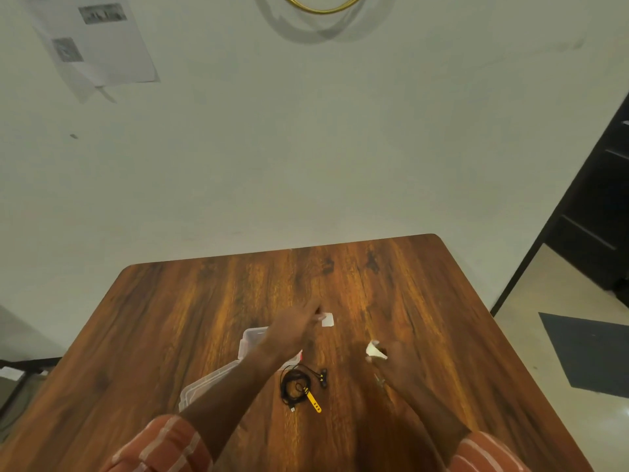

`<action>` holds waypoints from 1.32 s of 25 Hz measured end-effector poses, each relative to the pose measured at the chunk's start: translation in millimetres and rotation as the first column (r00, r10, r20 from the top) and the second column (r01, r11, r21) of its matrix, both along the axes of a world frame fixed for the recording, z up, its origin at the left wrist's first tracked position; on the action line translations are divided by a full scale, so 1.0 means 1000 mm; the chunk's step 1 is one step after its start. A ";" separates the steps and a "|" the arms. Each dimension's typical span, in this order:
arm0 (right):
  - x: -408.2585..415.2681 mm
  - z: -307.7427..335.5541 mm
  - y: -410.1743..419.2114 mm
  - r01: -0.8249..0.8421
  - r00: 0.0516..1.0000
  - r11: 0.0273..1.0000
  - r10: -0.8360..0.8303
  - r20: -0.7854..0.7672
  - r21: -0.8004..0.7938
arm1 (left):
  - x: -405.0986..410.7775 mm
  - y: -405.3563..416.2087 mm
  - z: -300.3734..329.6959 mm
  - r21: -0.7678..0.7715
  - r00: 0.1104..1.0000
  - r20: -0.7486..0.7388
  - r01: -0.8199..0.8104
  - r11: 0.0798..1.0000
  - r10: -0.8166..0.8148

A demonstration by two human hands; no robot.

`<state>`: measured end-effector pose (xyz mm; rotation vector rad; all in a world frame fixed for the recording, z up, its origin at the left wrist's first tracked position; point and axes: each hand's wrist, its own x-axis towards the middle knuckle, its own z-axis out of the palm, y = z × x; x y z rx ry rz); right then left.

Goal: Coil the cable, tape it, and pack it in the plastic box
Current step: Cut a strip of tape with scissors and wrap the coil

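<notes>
A black cable (295, 385) lies coiled on the wooden table (190, 311), with a yellow strap (313, 401) at its near side and dark plugs (323, 376) to its right. Left of it stands a clear plastic box (250, 338), partly hidden by my left forearm; its clear lid (204, 384) lies beside it. My left hand (299, 323) reaches over the box, fingers pinched at a small white piece (327, 319) on the table; blur hides the grip. My right hand (396, 364) hovers right of the cable, shut on a white roll of tape (373, 349).
The table butts against a pale wall (306, 148). A sheet of paper (95, 46) hangs on the wall at upper left. Dark furniture (599, 216) and a grey floor mat (592, 352) lie off the table's right side.
</notes>
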<state>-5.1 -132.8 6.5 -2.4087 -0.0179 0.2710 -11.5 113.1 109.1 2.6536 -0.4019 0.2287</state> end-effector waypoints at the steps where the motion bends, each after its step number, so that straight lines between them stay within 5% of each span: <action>1: -0.001 -0.007 -0.004 0.034 0.999 0.999 -0.034 0.015 0.002 | -0.005 0.000 0.002 -0.043 0.999 0.037 0.019 0.999 -0.018; 4: 0.001 -0.027 -0.014 -0.052 0.994 0.997 0.046 -0.097 -0.060 | -0.020 -0.002 0.001 -0.180 0.981 0.171 0.119 0.977 -0.088; 7: 0.002 -0.025 -0.004 -0.023 1.000 0.996 0.022 -0.017 -0.091 | -0.029 -0.005 -0.004 -0.438 0.992 0.129 0.052 0.897 0.005; 9: -0.007 0.003 0.019 0.119 0.993 0.976 -0.113 -0.045 0.184 | -0.030 -0.007 -0.004 -0.576 0.997 0.039 -0.037 0.817 0.073; 11: -0.017 0.038 0.044 0.285 0.885 0.724 0.053 -0.463 0.628 | -0.032 -0.008 -0.005 -0.646 0.995 -0.008 -0.083 0.759 0.102; 13: -0.024 0.062 0.058 0.367 0.727 0.509 0.365 -0.581 0.778 | -0.032 -0.005 -0.005 -0.664 0.996 -0.032 -0.084 0.743 0.085; 16: -0.024 0.074 0.064 0.340 0.723 0.438 0.444 -0.529 0.832 | -0.036 0.006 -0.004 -0.604 0.997 -0.071 -0.060 0.795 0.021; 22: -0.021 0.070 0.065 0.327 0.726 0.525 0.393 -0.564 0.786 | -0.038 0.020 -0.011 -0.501 0.990 -0.140 -0.049 0.864 -0.025; 24: -0.022 0.064 0.068 0.426 0.751 0.543 0.234 -0.618 0.724 | -0.042 0.026 -0.028 -0.484 0.971 -0.168 -0.234 0.843 0.173; 27: -0.030 0.043 0.070 0.665 0.692 0.478 -0.106 -0.714 0.574 | -0.063 0.034 -0.082 -0.254 0.784 -0.343 -0.608 0.753 0.517; 29: -0.044 0.029 0.074 0.713 0.656 0.458 -0.167 -0.736 0.531 | -0.078 0.032 -0.121 -0.085 0.718 -0.441 -0.630 0.772 0.538; 33: -0.071 0.019 0.079 0.726 0.647 0.462 -0.210 -0.733 0.509 | -0.070 0.033 -0.159 -0.020 0.687 -0.442 -0.650 0.760 0.576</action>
